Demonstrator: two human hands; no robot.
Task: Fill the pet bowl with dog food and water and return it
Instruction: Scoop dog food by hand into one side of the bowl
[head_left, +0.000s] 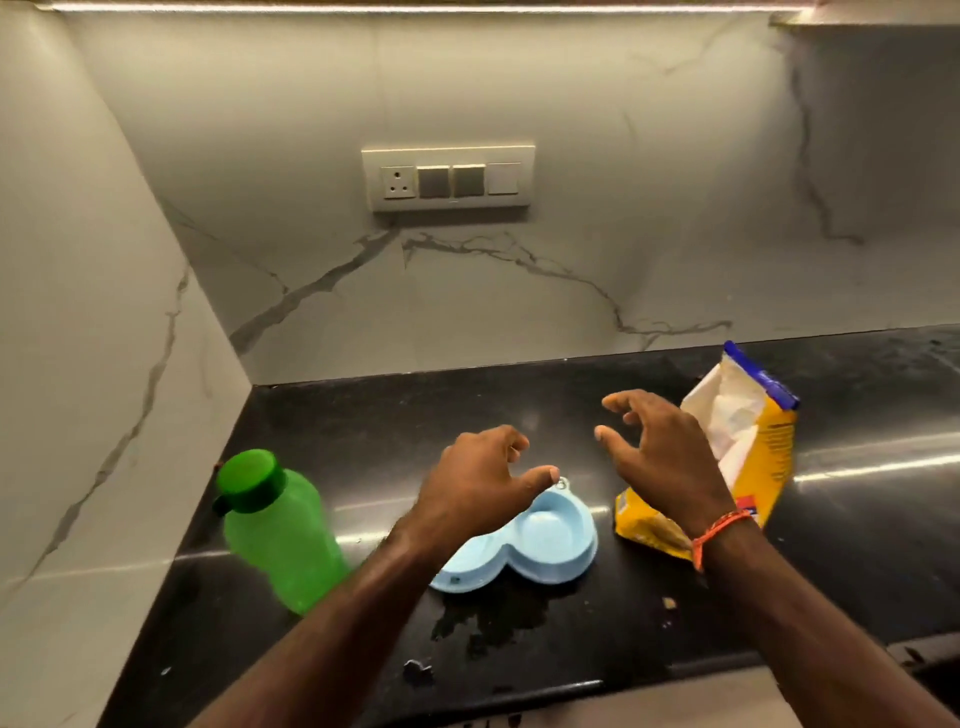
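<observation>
1. Hovering above the black counter (519, 405) in the lower middle of the frame, the left hand (478, 483) and the right hand (660, 457) both hold nothing; the fingers (610, 436) of each are curled and spread apart.
2. The light blue pet bowl (545, 540), with two hollows, lies on the counter just below the hands, partly hidden by the left wrist. The hollow which shows seems empty.
3. The green bottle (275, 530) stands at the lower left with its cap on; the open yellow food bag (748, 447) leans at the right, behind the right hand.
4. A wet patch (493, 618) lies in front of the bowl, so the bowl may slide when it is touched.
5. The leaning bag could tip and spill food if the right hand knocks it.
6. The dark print on the bag is too blurred to read; no brand can be told.
</observation>
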